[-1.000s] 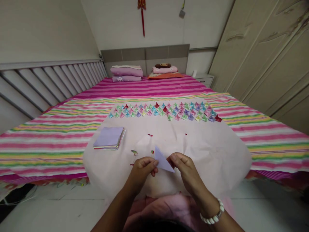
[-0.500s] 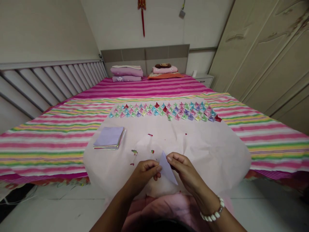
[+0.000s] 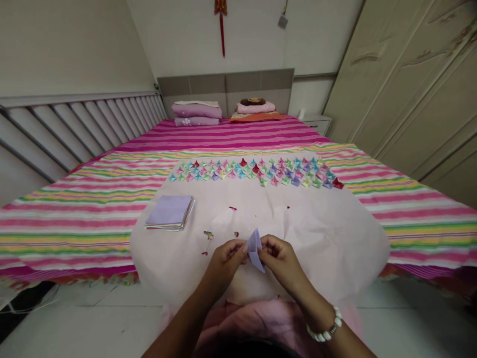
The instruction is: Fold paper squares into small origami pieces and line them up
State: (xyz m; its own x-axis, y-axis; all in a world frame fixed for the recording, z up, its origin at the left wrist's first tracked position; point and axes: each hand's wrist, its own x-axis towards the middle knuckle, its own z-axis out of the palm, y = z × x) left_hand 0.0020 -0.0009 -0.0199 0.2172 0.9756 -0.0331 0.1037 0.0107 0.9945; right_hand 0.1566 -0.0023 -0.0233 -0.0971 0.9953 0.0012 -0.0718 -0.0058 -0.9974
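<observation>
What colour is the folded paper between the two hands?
Light purple; the folded paper shows best in the head view.

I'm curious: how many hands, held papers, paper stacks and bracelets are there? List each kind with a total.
Hands: 2 (left hand, right hand)
Held folded purple paper: 1
Paper stack: 1
White beaded bracelet: 1
Total: 5

Forearms (image 3: pixel 186 313) angled inward, the left hand (image 3: pixel 228 257) and right hand (image 3: pixel 278 256) meet almost fingertip to fingertip near the middle of the pale sheet's (image 3: pixel 328 258) near edge, each thumb pinching against bent fingers.
</observation>
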